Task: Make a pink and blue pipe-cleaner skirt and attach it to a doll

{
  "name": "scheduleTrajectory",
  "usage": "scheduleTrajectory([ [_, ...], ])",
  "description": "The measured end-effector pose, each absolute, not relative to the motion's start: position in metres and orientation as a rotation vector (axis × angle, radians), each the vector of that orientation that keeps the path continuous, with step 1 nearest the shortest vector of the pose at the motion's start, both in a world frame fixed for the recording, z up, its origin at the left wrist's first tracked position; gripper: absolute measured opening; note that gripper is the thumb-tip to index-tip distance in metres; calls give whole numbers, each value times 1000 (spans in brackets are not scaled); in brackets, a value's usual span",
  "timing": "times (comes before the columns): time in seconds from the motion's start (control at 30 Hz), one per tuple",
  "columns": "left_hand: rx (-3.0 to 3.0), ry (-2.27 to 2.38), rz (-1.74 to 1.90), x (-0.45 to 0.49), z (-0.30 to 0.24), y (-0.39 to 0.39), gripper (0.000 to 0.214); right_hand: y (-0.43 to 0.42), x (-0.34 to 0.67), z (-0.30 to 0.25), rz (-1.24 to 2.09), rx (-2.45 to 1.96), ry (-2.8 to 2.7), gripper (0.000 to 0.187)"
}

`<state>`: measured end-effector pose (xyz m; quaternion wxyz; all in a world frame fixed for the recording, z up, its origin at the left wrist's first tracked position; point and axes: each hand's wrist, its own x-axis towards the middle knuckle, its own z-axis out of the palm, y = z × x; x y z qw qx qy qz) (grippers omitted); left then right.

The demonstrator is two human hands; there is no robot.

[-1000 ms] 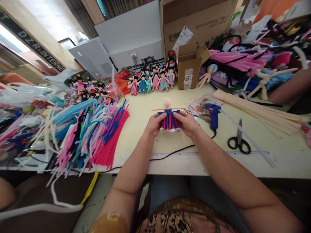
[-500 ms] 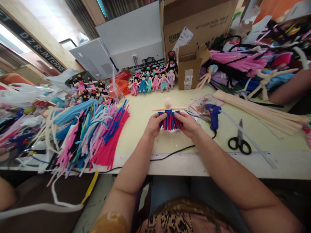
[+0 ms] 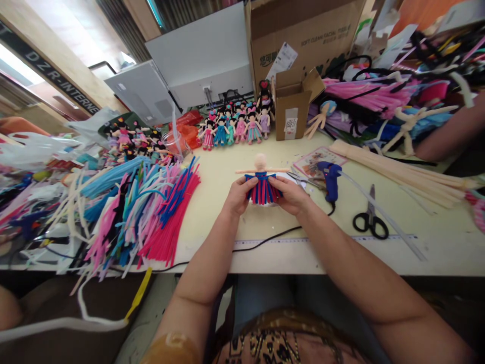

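So the doll (image 3: 261, 175) is right in the middle of the table (image 3: 215, 202), straight in front of the person, with its round beige head (image 3: 260, 161) pointing away and its thin beige arms stuck straight out to the sides. It's got a blue top and a skirt (image 3: 264, 193) of blue and hot-pink strips, fanned out. Left hand (image 3: 239, 194) is pinching one side of that skirt, thumb on top, and the right hand (image 3: 290, 194) has the same kind of pinch on the other side. Can't really tell if the doll's touching the table or held just above it. Just past the right hand there's a metal tool (image 3: 304, 179), partly covered so no idea which kind, then a printed card (image 3: 310, 161) and a blue glue gun (image 3: 330, 181). Black-handled scissors (image 3: 371, 218) are lying nearer the person, next to a long clear stick (image 3: 381, 210). Further right is a bundle of beige strips (image 3: 401, 172). Over on the left it's a big heap of fuzzy strips (image 3: 131, 212) in blues, pinks and white, hot-pink ones (image 3: 170, 227) closest in. Behind it all, a bunch of dressed dolls (image 3: 235, 126) stands beside a small cardboard box (image 3: 284, 108).
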<state>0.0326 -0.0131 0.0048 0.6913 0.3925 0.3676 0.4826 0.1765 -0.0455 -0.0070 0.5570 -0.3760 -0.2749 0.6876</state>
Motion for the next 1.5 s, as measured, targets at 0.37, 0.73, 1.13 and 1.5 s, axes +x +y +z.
scheduleTrajectory([
  [0.37, 873, 818, 1055, 34, 5, -14, 33, -48, 176, -5, 1695, -931, -555, 38],
  [0.73, 869, 807, 1046, 35, 0, -11, 34, -45, 175, -9, 1434, -997, -630, 41],
  [1.13, 992, 800, 1078, 39, 4, -16, 34, -44, 167, -8, 1218, -1037, -673, 23],
  [1.5, 1442, 1141, 1264, 38, 2, -17, 21, -46, 166, -16, 1016, -1057, -1109, 30],
])
